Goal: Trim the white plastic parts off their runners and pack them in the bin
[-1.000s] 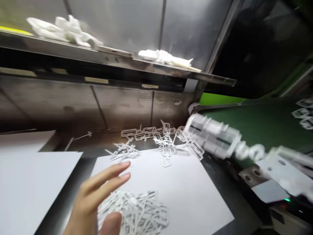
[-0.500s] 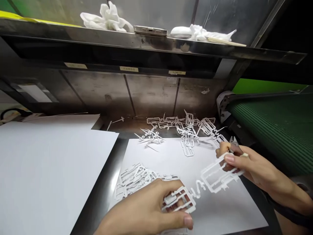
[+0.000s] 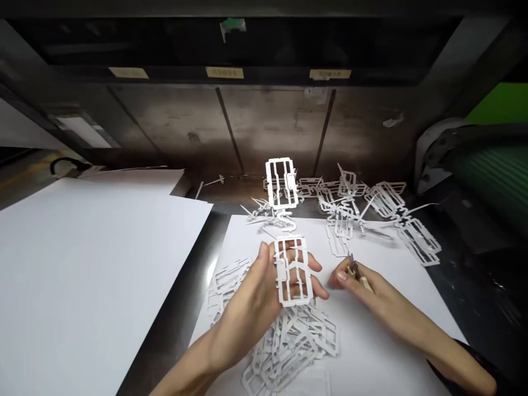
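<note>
My left hand (image 3: 258,289), palm turned up, holds a white plastic part made of two rectangular frames (image 3: 293,270) joined by a wavy link. One frame rests against the fingers; the other stands up beyond them. To the right, my right hand (image 3: 363,286) is wrapped round small cutting pliers (image 3: 355,270), whose jaws point away from me. It does not touch the white part. Below my left hand lies a pile of similar frames (image 3: 289,344) on a white sheet (image 3: 371,341).
More white frames (image 3: 383,199) and thin sprue pieces (image 3: 268,215) lie along the back of the sheet. Large white sheets (image 3: 94,264) cover the left side. A metal wall (image 3: 272,124) stands behind, and a green conveyor belt (image 3: 490,170) is at the right.
The view has tilted down and closer. My left hand has lifted and turned palm up with the joined frames, now upright. My right hand has let go of them and keeps the pliers.
</note>
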A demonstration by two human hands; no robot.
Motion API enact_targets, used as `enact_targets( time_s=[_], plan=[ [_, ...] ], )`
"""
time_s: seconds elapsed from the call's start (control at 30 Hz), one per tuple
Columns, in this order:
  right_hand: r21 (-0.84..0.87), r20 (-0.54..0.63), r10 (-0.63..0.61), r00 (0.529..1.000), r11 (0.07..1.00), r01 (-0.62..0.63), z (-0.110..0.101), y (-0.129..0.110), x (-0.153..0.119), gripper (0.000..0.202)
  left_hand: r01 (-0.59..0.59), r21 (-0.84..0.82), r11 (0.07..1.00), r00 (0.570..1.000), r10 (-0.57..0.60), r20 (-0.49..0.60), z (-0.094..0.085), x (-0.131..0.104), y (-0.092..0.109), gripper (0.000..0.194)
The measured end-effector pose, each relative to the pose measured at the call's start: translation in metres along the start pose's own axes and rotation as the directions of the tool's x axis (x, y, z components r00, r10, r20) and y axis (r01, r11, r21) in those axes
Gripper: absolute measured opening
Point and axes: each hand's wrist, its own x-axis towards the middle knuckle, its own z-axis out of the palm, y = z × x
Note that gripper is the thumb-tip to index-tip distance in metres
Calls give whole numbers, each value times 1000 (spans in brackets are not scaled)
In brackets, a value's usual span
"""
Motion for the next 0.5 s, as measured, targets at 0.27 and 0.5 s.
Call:
enact_targets(
  time_s=[0.27,0.5],
  plan=[
    [-131,-39,24,999,991,-29,6,6,-6,32,65,-142,988,998,-64,12,1,2,2,81],
    [-173,5,-55,998,983,55,4,4,-5,39,103,-152,983,992,-112,-55,-1,2,-2,79]
  ],
)
